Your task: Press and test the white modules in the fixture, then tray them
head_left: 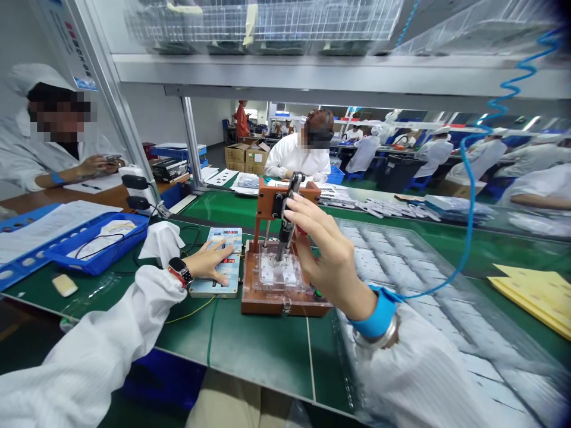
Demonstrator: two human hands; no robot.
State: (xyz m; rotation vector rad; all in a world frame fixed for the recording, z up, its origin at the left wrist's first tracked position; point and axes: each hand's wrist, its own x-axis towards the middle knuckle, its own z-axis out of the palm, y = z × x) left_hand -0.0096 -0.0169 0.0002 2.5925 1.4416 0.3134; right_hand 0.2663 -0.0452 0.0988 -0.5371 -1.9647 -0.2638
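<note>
My left hand (pixel 207 262) lies with its fingers spread over two small light-blue meter boxes (pixel 215 285) with red digital displays. To its right stands a brown test fixture (pixel 263 304) with a toggle clamp on an upright frame. My right hand (pixel 328 246) is closed about the clamp's lever (pixel 291 199), fingers bent over it; a bit of red shows beside the palm, and part of the grip is hidden. Beneath the clamp, a clear plate (pixel 277 272) with white pieces sits on the fixture's base. A blue wrist strap (pixel 377 312) with a coiled cord is on my right wrist.
Clear plastic trays (pixel 414 285) of white parts lie on the right, yellow sheets (pixel 535 297) beyond. A blue tray (pixel 102 246) with a cloth and wires is at left. A co-worker (pixel 298 148) sits opposite, another (pixel 49 137) at left. A shelf (pixel 312 74) spans overhead.
</note>
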